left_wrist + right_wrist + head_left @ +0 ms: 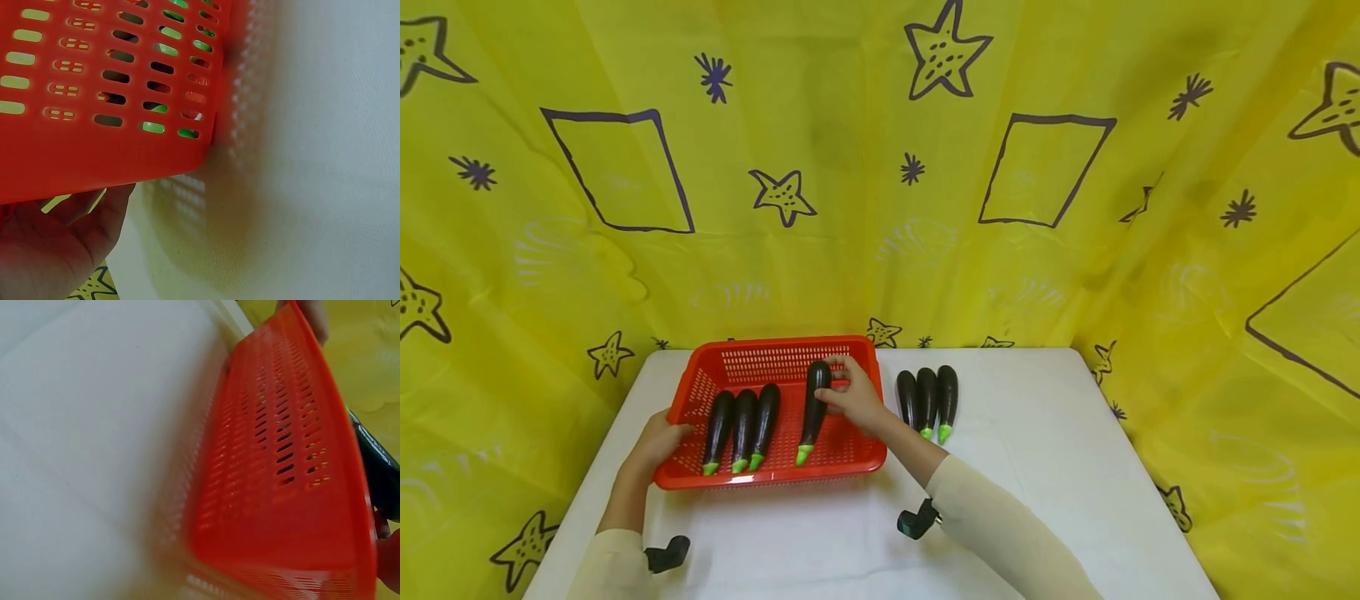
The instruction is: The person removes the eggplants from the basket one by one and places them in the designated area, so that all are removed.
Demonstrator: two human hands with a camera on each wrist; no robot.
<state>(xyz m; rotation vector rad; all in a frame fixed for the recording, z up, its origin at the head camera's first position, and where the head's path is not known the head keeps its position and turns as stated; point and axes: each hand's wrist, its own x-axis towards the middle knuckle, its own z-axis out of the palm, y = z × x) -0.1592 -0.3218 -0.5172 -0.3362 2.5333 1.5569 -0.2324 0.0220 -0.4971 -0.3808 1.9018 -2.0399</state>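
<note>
A red plastic basket with slotted walls sits on the left part of the table. My left hand grips its left rim, thumb over the inside; the left wrist view shows the fingers under the rim outside. In my right hand, a dark eggplant is pinched near its upper end, over the right half of the basket, green stem toward me. Three more eggplants lie side by side in the basket's left half. In the right wrist view, the held eggplant shows partly behind the basket wall.
Three eggplants lie in a row on the white table, right of the basket; the right forearm passes close in front of them. A yellow curtain with star drawings hangs behind and at both sides. Dark devices are strapped at the wrists.
</note>
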